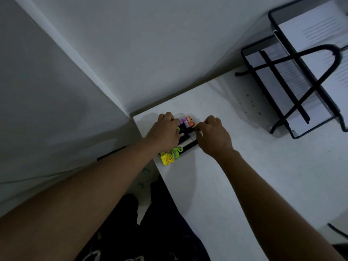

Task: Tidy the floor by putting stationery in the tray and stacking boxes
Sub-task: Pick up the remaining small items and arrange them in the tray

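Observation:
A small black tray sits at the far left corner of a white table. It holds coloured stationery: purple and orange pieces at its far end, black-and-white markers in the middle, and yellow and green clips at its near end. My left hand rests over the tray's left side, fingers curled onto the items. My right hand is at the tray's right edge, fingertips pinched on a small dark item. What exactly it pinches is hidden.
A black wire-mesh paper tray with white sheets stands at the table's far right. White walls meet in a corner behind the table. Dark clothing and a floor strip show below the table's left edge.

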A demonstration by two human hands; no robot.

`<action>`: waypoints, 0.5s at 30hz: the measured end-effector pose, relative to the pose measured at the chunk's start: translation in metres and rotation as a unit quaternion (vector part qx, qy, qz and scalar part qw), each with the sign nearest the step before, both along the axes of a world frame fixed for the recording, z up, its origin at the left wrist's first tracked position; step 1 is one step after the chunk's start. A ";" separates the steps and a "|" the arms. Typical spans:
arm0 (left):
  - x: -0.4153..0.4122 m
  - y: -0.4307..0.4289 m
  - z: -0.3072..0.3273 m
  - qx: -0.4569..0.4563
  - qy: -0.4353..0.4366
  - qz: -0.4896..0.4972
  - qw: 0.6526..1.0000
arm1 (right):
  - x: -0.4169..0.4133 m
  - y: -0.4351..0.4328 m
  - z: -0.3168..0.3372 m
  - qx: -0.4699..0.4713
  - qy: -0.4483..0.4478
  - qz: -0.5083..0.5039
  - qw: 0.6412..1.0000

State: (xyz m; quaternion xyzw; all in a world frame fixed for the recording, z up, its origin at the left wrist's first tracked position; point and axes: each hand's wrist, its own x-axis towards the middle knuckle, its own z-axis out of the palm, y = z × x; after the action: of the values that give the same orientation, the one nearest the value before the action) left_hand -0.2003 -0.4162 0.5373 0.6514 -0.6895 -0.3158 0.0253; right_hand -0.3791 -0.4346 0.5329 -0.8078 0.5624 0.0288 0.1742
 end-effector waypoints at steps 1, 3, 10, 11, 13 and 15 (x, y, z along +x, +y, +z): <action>0.000 0.000 0.000 0.003 0.002 0.001 1.000 | 0.001 0.000 0.000 -0.003 0.005 0.002 1.000; 0.001 0.001 0.000 0.007 0.010 0.004 1.000 | 0.002 0.001 0.000 -0.004 0.007 0.004 1.000; 0.001 0.002 0.001 0.011 0.030 -0.002 0.999 | -0.003 0.010 -0.005 -0.019 -0.003 -0.005 1.000; 0.000 0.002 0.001 0.016 0.029 -0.001 0.999 | -0.003 0.011 -0.005 -0.026 -0.009 -0.013 1.000; -0.001 0.001 0.001 0.027 0.011 -0.007 1.000 | -0.002 0.013 -0.005 -0.047 -0.029 -0.041 0.998; -0.004 0.001 0.002 0.042 -0.032 -0.025 0.998 | 0.002 0.016 -0.004 -0.061 -0.055 -0.062 0.995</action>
State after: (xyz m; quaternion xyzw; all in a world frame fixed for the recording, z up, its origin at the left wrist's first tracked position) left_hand -0.2046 -0.4156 0.5394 0.6441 -0.6921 -0.3242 -0.0323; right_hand -0.3772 -0.4187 0.5289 -0.7808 0.6018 -0.0603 0.1567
